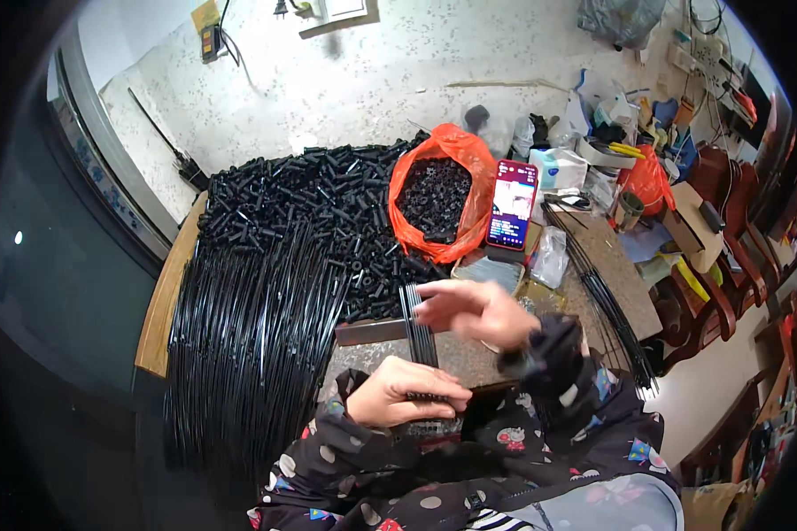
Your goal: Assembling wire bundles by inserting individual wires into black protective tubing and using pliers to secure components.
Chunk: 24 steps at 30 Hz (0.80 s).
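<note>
My left hand (pixel 407 392) is closed around the lower end of a small bundle of thin black rods (pixel 421 341), near the table's front edge. The rods stand close together and point away from me, across a metal bar (pixel 369 332). Just right of their upper part is my right hand (pixel 483 314), blurred by motion, with its fingers stretched out toward the rods. Whether its fingertips touch them is unclear. Beyond lies a big heap of short black tubular pieces (pixel 292 190). Many long black rods (pixel 248 327) lie side by side to the left.
An orange plastic bag (pixel 485 168) of small black parts stands behind my hands. Right of it, a phone (pixel 512 203) leans upright with its screen lit. More black rods (pixel 607 301) lie along the table's right side. Clutter and wooden chairs (pixel 726 257) stand at the far right.
</note>
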Each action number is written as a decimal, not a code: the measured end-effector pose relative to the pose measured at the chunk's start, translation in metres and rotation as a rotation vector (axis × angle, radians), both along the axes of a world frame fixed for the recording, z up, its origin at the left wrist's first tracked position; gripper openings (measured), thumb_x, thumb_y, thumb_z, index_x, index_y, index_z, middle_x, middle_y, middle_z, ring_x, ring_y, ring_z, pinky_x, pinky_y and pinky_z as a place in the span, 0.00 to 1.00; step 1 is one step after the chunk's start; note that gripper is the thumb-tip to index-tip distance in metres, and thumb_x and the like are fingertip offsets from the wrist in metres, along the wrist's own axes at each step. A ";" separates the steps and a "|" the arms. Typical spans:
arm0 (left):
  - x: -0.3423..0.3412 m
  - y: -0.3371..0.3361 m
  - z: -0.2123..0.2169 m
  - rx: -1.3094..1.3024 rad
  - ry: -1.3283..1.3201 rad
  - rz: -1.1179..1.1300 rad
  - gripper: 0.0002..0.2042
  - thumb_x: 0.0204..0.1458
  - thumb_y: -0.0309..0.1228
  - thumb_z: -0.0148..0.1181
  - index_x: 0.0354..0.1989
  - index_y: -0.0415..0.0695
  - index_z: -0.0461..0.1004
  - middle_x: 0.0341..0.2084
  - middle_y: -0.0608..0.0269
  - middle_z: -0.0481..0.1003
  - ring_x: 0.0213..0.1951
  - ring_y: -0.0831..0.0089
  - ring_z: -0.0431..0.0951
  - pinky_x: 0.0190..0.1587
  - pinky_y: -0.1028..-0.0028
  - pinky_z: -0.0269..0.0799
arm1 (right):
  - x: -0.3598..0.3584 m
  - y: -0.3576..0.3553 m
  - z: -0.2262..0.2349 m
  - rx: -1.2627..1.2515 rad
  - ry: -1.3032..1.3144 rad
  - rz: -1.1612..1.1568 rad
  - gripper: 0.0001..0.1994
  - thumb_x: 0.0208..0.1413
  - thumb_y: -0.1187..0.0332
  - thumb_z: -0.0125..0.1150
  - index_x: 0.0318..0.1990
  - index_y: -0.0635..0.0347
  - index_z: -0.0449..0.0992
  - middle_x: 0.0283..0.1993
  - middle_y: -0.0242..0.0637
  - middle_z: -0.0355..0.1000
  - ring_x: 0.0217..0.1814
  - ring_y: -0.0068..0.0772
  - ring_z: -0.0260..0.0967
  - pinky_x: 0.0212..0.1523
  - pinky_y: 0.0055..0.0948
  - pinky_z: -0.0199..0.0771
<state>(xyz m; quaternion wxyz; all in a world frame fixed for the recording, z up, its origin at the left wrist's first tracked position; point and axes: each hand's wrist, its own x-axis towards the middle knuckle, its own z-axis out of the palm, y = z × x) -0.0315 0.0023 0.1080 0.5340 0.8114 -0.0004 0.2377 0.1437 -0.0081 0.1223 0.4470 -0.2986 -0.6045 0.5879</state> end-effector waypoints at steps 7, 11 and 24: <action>0.000 -0.007 0.009 -0.040 -0.037 0.040 0.11 0.31 0.20 0.54 0.28 0.36 0.68 0.21 0.57 0.70 0.29 0.67 0.71 0.38 0.70 0.62 | 0.071 0.037 -0.074 0.465 -1.369 -0.719 0.05 0.33 0.70 0.52 0.21 0.58 0.69 0.24 0.34 0.58 0.31 0.34 0.57 0.30 0.27 0.59; -0.002 -0.002 0.011 -0.014 -0.030 0.054 0.10 0.32 0.21 0.54 0.28 0.34 0.68 0.22 0.57 0.70 0.29 0.67 0.71 0.39 0.70 0.61 | 0.070 0.038 -0.087 0.694 -1.315 -0.807 0.04 0.32 0.70 0.52 0.17 0.58 0.68 0.22 0.32 0.58 0.28 0.31 0.56 0.27 0.26 0.60; 0.007 0.002 0.014 0.015 0.003 0.307 0.07 0.36 0.21 0.51 0.27 0.35 0.67 0.22 0.58 0.70 0.26 0.74 0.70 0.30 0.80 0.64 | 0.011 -0.045 0.006 0.607 -0.469 -0.508 0.11 0.34 0.82 0.48 0.30 0.62 0.69 0.24 0.36 0.62 0.23 0.25 0.60 0.24 0.18 0.58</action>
